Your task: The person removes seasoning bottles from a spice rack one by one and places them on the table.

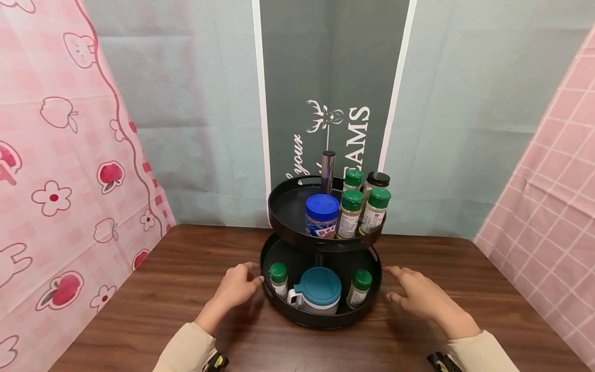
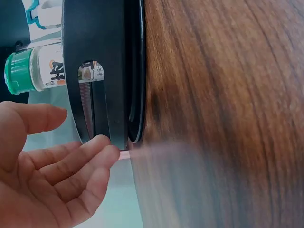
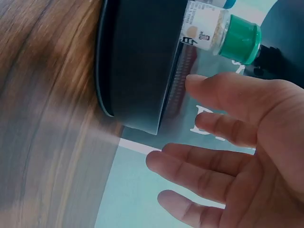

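A black two-tier round rack [image 1: 321,322] stands on the table, holding several jars. Beside the left rim of its lower tier is my left hand [image 1: 234,287], fingers loosely bent; in the left wrist view its fingertips overlap the tray wall [image 2: 116,109], and I cannot tell whether they touch. On the opposite side, my right hand [image 1: 420,294] has its fingers spread toward the rim, holding nothing. The lower tier bears a green-capped spice jar [image 1: 278,281] at left, a teal-lidded container [image 1: 321,287] with a white handle, and another green-capped spice jar [image 1: 359,289] at right.
On the upper tier [image 1: 288,212] stand a blue-lidded jar [image 1: 322,214], several green-capped spice jars [image 1: 349,214] and a black-capped jar [image 1: 378,179] around a metal post [image 1: 327,173]. Behind the wooden table [image 1: 186,258] hangs a grey-green cloth [image 1: 209,129]; pink cloths hang at both sides.
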`<move>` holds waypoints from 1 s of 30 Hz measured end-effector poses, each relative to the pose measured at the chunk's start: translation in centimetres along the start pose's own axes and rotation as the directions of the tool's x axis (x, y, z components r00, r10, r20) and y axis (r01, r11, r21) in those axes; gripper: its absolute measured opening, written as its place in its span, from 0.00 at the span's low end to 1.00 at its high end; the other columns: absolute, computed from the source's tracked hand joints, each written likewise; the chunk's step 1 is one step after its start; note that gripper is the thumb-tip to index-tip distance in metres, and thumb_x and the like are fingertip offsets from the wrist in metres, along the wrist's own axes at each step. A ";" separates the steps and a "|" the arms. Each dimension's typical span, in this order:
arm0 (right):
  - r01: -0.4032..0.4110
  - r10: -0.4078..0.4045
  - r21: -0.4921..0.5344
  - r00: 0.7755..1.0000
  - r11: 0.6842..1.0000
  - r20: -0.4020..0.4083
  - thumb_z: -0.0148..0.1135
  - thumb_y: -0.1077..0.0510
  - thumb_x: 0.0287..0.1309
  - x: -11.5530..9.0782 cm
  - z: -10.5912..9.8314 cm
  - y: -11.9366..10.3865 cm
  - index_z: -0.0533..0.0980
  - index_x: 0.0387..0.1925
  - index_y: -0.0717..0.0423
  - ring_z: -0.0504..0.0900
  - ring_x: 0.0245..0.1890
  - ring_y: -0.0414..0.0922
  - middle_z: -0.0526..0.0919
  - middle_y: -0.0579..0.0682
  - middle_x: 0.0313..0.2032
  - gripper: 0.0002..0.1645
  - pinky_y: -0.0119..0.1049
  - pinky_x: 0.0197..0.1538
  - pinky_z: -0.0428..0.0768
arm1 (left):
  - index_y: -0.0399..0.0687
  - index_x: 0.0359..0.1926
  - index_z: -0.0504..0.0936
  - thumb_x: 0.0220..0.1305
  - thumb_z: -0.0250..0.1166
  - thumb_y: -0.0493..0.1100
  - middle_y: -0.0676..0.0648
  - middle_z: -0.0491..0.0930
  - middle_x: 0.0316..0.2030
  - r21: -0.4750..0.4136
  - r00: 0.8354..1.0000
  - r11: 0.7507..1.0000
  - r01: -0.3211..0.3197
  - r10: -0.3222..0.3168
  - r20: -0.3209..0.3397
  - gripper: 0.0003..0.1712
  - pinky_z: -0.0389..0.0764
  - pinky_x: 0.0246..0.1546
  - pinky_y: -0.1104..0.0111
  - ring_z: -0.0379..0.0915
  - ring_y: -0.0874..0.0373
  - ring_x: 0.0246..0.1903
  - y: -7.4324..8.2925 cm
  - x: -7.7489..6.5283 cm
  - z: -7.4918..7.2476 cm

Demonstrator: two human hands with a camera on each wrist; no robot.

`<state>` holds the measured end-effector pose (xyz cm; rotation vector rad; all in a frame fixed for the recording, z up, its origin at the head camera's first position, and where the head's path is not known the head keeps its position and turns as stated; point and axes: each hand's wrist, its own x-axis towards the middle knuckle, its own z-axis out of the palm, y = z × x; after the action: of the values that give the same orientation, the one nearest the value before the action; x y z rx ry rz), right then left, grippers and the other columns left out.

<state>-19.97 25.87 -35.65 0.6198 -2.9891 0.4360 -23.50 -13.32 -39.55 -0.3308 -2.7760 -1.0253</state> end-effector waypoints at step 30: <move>0.112 -0.110 0.179 0.994 0.978 -0.022 0.69 0.58 0.48 1.6 -0.5 -1.5 0.66 0.57 0.69 0.79 0.41 0.54 0.77 0.63 0.48 0.36 0.46 0.40 0.77 | 0.32 0.34 0.77 0.49 0.59 0.37 0.53 0.74 0.09 -0.084 0.989 0.986 0.144 -0.145 -0.003 0.11 0.75 0.28 0.65 0.73 0.60 0.10 1.1 1.0 2.0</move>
<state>-20.87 24.07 -34.55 0.7905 -2.9057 0.7038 -24.36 -11.04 -40.14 -0.1355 -2.7883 -1.1751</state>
